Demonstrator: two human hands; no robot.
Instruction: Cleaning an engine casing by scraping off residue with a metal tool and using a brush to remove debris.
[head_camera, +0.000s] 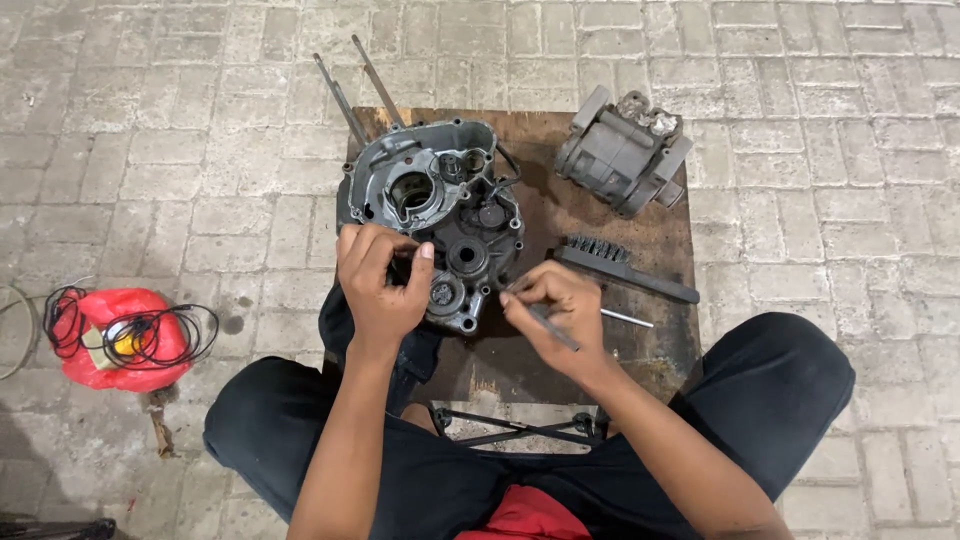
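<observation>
Well into a strip-down, judging by the layout: engine crankcase half lying open-face-up at upper centre of the frame, cover off, bearing bores and gear seats exposed. Cylinder block already apart from it, set at upper right of the board. Two long studs still standing out of the case toward the upper left. Small fittings inside the cavity apparently still in place, so picking and cleaning seemingly left to do.

Left hand curled over the lower left rim of the case, fingers bent and closed on its edge, thumb pointing up. Right hand just right of the case's lower corner, fingers pinched together around a thin metal rod, tip aimed toward the casting, other end poking out to the right.

Case: cast aluminium, dull grey, oily, ribbed and pocketed, round holes of several sizes. Cylinder block: lighter grey, chunky, finned. Wire brush: dark straight handle, stiff bristle tuft, lying between block and right hand. Surface: worn brown wooden board, stained dark with grease. Paved floor: pale rectangular blocks, gritty. At lower left, red plastic bag draped with coiled black wire.
</observation>
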